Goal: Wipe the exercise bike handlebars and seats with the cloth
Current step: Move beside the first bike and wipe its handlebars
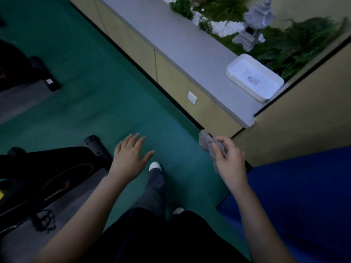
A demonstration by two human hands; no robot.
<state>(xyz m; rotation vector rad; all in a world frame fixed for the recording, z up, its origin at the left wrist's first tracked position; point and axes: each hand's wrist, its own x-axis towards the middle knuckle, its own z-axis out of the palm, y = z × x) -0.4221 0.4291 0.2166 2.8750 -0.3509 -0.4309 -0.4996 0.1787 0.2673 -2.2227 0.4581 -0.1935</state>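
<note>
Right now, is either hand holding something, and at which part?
The right hand grips the grey cloth bunched around its middle, ends sticking out. The left hand is open and holds nothing.

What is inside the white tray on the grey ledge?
The tray holds one small greyish item on its white floor, too blurred to identify. Nothing else shows inside, and nothing covers it.
</note>
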